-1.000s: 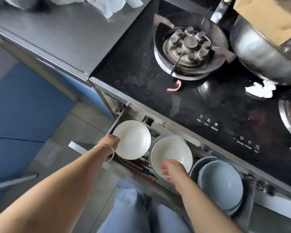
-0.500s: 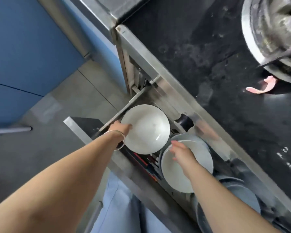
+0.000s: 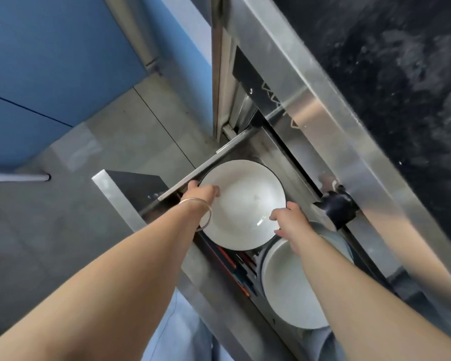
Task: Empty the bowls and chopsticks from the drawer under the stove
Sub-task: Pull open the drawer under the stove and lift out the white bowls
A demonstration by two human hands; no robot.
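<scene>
The steel drawer [image 3: 167, 192] under the black stove top [image 3: 391, 74] stands pulled out. A large white bowl [image 3: 245, 201] with a dark rim sits at its left end. My left hand [image 3: 202, 194], with a metal bangle on the wrist, grips the bowl's left rim. My right hand [image 3: 290, 222] holds its right rim. A second white bowl [image 3: 287, 287] lies to the right, partly under my right forearm. Red and dark chopsticks [image 3: 236, 269] lie along the drawer's front edge, partly hidden by the bowls.
A black knob [image 3: 336, 208] sticks out of the steel front panel just right of the bowl. Blue cabinet doors [image 3: 50, 61] and grey floor tiles [image 3: 63, 243] fill the left. My light blue trousers [image 3: 177, 334] show below the drawer.
The view has swung left and closer to the drawer. My right hand left the second bowl and moved onto the right rim of the left bowl; my left hand stayed on that bowl.
</scene>
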